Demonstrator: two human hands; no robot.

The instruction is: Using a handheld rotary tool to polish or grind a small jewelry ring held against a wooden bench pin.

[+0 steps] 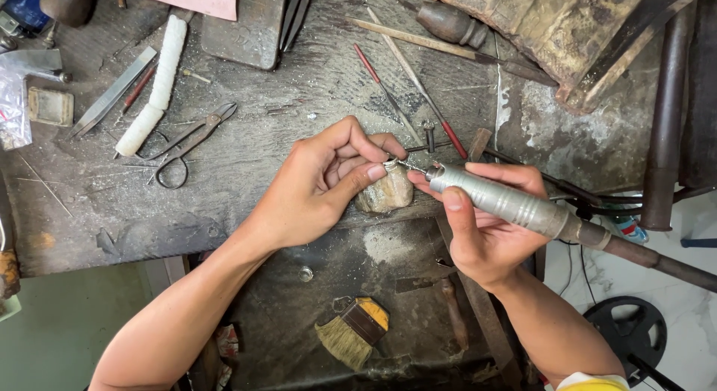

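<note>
At the centre of the frame the left hand (328,178) pinches a small silver ring (390,165) between thumb and forefinger, pressing it against the worn bench peg (386,193) just beneath. The ring sits at the fingertips, on the hand's right edge. The right hand (478,227) is wrapped around a grey rotary handpiece (497,200), whose thin tip meets the ring. To the upper left lie scissors (187,141) and a white wrapped stick (154,85); a small brush (351,331) lies below the hands.
</note>
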